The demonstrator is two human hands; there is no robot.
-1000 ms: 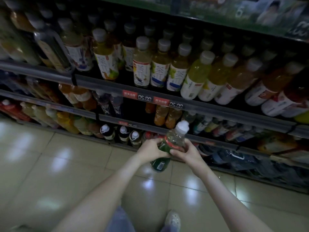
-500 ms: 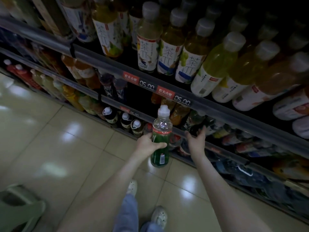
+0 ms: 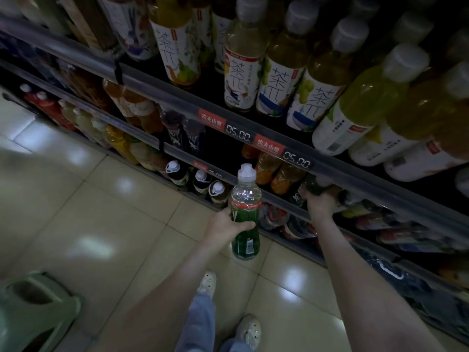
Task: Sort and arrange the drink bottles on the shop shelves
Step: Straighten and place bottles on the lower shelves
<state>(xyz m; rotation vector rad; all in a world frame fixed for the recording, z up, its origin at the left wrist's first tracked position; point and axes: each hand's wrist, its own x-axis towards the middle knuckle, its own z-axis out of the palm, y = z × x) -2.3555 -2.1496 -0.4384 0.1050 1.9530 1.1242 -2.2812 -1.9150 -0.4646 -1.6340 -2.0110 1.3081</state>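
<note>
Bottle (image 3: pixel 245 240) upright in left hand (image 3: pixel 223 228), fingers wrapped round its middle, well left of right hand (image 3: pixel 320 204). Right hand lies on lower-shelf bottles (image 3: pixel 314 185); whether it grips one cannot be told. Stiff, smooth plastic, probably weighty with liquid: a mid-body hold seems safest.

Green plastic stool (image 3: pixel 33 308) on glossy tiled floor (image 3: pixel 101 199); red price tags (image 3: pixel 212 122) reading 05.00.

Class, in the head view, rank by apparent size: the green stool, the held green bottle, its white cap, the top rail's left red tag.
1. green stool, though nearest and cropped.
2. green bottle.
3. white cap and red tag look alike; unranked.
</note>
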